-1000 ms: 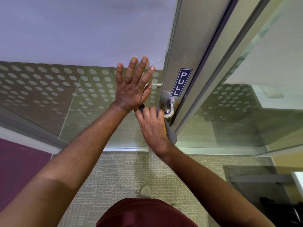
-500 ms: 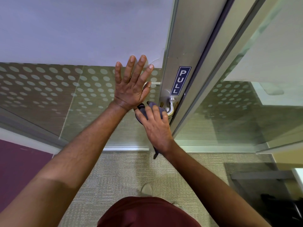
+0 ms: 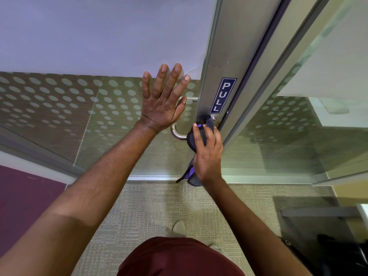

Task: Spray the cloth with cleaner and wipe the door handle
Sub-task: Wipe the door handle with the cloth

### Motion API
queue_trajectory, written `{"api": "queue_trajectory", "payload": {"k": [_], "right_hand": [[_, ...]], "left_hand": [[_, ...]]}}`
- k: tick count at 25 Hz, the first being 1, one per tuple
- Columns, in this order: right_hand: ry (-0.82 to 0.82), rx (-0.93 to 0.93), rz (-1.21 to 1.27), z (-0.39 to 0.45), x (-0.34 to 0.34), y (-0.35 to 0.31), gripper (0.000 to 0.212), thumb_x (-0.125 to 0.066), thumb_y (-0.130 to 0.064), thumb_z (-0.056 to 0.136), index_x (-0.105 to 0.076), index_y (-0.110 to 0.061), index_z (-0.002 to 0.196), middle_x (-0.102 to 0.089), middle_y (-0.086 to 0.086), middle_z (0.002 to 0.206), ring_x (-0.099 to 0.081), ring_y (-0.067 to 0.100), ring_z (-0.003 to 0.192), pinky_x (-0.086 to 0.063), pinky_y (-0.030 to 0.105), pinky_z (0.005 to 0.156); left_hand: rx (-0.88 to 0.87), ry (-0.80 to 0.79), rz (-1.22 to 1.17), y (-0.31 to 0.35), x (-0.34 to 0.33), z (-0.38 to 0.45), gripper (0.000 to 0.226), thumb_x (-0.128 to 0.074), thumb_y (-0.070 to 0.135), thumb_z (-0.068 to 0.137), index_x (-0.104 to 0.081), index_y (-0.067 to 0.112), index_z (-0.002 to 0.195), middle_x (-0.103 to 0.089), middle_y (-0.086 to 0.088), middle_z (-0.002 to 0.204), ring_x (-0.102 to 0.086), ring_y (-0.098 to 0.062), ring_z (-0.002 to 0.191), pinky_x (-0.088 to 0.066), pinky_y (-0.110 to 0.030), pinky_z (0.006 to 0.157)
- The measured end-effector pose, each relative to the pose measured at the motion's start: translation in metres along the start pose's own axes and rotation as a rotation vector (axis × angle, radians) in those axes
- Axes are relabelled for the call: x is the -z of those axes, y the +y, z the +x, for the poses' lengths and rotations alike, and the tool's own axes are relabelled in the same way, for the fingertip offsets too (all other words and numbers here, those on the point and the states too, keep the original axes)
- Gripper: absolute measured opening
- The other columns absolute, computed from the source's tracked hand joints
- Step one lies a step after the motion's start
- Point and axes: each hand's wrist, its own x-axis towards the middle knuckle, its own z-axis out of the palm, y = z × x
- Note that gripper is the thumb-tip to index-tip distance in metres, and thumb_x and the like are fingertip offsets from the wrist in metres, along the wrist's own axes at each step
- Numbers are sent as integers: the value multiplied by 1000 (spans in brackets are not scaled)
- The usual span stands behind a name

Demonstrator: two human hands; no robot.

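The cloth (image 3: 201,134) was dark grey with purple showing at its edges and along a strip that hung below the wrist. It was bunched over the inner end of the handle (image 3: 176,133), right where the lever met the metal door frame (image 3: 225,56), just under the blue PULL sign (image 3: 223,95). The handle was a brushed steel lever; only its curved free end showed to the left of the cloth, the rest being covered.

The right hand (image 3: 208,156) gripped the cloth, its fingers curled over the top of the wad and pressing it against the handle. The forearm came up from the lower right, and the loose tail of cloth dangled beside the wrist, near the bottom rail of the door.

The left hand (image 3: 163,102) lay flat on the glass (image 3: 59,100), fingers straight and spread, holding nothing. Its thumb reached toward the frame, and the heel of the palm sat just above the handle's bare end. The left arm stretched up from the lower left.

The glass carried a band of frosted dots under a plain frosted panel. Below lay pale ribbed carpet (image 3: 149,206), with a shoe tip (image 3: 179,228) and a maroon garment (image 3: 179,257) at the bottom edge.
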Motion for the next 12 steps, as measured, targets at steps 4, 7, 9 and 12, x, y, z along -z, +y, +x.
{"api": "queue_trajectory", "payload": {"k": [4,7,9,12], "right_hand": [[47,-308,455,4,6,-26,105,-59,19,77,-24,-23,167,-22,9,161,-24,27,153,-12,15,125],[107,-606,948,8,19,-41,103,-50,21,82,-16,-24,168,-14,5,163,-33,-3,146,-28,6,115],[140,-834,1175,13,25,-47,96,-47,18,88,-17,-27,168,-24,5,164,-46,3,139,-42,14,112],[175,-1093,1661,23,31,-49,75,-36,22,89,-51,-23,147,-69,2,113,-63,18,84,-58,32,70]], "left_hand": [[4,0,5,1,0,0,63,-57,39,105,-33,20,159,12,1,176,13,-22,162,12,-51,130],[-2,-2,20,0,-1,0,64,-57,40,105,-32,20,160,11,0,176,13,-23,162,12,-52,130],[0,2,28,0,-2,-1,64,-56,39,105,-31,20,160,-1,-4,177,12,-23,162,11,-52,129],[2,13,28,0,-4,-2,65,-56,39,104,-29,20,161,-10,-6,175,12,-23,163,9,-53,129]]}}
